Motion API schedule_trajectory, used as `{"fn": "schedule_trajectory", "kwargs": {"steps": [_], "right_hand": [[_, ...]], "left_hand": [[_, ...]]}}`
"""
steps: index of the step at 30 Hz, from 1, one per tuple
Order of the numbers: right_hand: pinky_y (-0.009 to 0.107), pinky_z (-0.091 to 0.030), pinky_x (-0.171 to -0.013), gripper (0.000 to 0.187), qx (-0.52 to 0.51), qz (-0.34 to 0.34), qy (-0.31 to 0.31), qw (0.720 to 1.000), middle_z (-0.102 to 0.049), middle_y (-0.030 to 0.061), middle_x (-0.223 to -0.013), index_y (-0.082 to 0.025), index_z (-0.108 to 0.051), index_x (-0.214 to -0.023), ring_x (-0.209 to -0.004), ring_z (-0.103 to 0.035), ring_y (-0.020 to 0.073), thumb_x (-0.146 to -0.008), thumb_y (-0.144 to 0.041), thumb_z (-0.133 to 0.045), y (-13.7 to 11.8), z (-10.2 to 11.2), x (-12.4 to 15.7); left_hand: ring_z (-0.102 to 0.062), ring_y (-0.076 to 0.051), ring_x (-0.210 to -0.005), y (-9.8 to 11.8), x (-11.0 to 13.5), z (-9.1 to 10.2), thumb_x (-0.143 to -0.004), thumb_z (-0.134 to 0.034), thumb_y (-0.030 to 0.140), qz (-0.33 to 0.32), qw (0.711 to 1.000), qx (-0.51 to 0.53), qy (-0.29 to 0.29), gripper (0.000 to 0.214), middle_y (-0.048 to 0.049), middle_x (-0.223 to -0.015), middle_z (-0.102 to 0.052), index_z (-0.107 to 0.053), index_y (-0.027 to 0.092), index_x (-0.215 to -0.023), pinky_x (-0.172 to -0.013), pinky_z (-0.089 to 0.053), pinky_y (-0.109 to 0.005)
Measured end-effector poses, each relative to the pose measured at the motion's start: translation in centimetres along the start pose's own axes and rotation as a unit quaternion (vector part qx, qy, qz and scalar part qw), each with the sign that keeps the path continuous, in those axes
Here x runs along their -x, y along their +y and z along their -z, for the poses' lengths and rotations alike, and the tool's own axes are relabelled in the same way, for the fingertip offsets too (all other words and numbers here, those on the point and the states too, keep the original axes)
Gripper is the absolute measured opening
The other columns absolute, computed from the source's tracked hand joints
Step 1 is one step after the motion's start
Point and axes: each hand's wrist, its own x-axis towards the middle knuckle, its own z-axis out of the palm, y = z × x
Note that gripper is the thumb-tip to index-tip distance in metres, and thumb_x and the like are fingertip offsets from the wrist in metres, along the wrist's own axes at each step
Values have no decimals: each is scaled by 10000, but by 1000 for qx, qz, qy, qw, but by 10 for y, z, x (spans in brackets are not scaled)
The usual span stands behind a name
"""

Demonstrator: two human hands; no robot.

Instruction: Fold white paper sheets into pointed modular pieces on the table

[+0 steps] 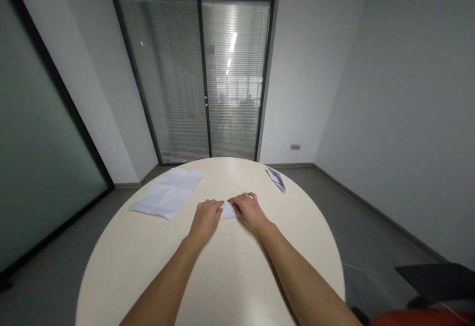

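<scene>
A small piece of folded white paper [228,211] lies on the round cream table [230,261], between my two hands. My left hand [208,217] grips its left end, with the thumb near the paper's edge and the fingers curled over it. At the right end my right hand [248,209] holds the paper, fingers bent inward and covering that side. Much of the paper is hidden under both hands, so its full shape cannot be seen.
A large creased white sheet [168,192] lies on the table's left side. Near the right rim rests a folded paper with a dark printed part [276,178]. A red and black chair [430,311] stands at the lower right. Glass doors [196,78] are beyond.
</scene>
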Motion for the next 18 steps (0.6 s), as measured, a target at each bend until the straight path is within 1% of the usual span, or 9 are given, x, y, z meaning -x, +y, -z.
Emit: {"fn": "schedule_trajectory", "kwargs": {"steps": [3, 5, 9, 11, 13, 15, 17, 18], "right_hand": [[439, -302, -991, 319, 3, -9, -1, 1000, -732, 89, -1063, -246, -675, -1212, -1063, -566, 241, -984, -161, -468, 2, -6, 1], [459, -297, -1006, 332, 5, -17, 1, 1000, -726, 90, -1078, -243, -662, -1232, -1091, -556, 246, -979, -149, -469, 5, -9, 1], [514, -279, -1056, 343, 20, -28, 16, 999, -710, 96, -1136, -240, -662, -1231, -1207, -518, 272, -975, -128, -462, 9, -12, 2], [527, -276, -1083, 348, 20, -21, 24, 999, -696, 98, -1192, -239, -665, -1229, -1281, -479, 284, -972, -127, -459, 8, -13, 3], [507, -303, -1102, 347, 0, -2, 25, 1000, -676, 102, -1253, -226, -661, -1248, -1312, -467, 278, -980, -155, -453, 5, -13, 3], [461, -338, -1121, 374, -38, 31, 2, 999, -639, 116, -1336, -196, -625, -1319, -1320, -484, 255, -1006, -218, -423, 0, -13, 4], [439, -338, -1154, 459, -66, 51, -54, 995, -555, 139, -1456, -155, -529, -1436, -1369, -465, 246, -1032, -289, -356, -6, -14, 6], [450, -317, -1176, 509, -68, 44, -89, 993, -491, 150, -1516, -131, -462, -1490, -1411, -427, 257, -1040, -319, -316, -8, -15, 6]], "left_hand": [[-592, -273, -1151, -3, 1, -3, -885, -539, 146, -25, 1000, 2, 5, 377, -106, -1209, -688, -654, 220, -1237, -1088, -381, -480], [-553, -271, -1235, -2, 3, -6, -877, -544, 135, -44, 999, 2, -8, 416, -105, -1314, -645, -631, 212, -1276, -1153, -331, -498], [-541, -277, -1297, 1, 8, -19, -934, -475, 183, -42, 998, 8, -51, 389, -158, -1384, -609, -631, 157, -1289, -1134, -389, -468], [-521, -287, -1338, 0, 11, -26, -960, -430, 209, -32, 997, 9, -64, 410, -182, -1419, -584, -611, 138, -1320, -1137, -388, -481], [-473, -299, -1394, -2, 13, -32, -964, -404, 215, -23, 997, 8, -74, 446, -188, -1473, -535, -572, 138, -1371, -1154, -359, -513], [-408, -305, -1447, -3, 14, -33, -963, -385, 217, -14, 996, 3, -90, 481, -182, -1526, -475, -532, 145, -1415, -1170, -327, -538], [-341, -304, -1485, -2, 13, -32, -971, -355, 235, 2, 993, -15, -117, 518, -178, -1570, -408, -474, 140, -1466, -1184, -299, -549], [-305, -303, -1501, 0, 12, -30, -980, -330, 251, 13, 990, -31, -136, 539, -179, -1590, -367, -434, 125, -1494, -1192, -285, -547]]}}
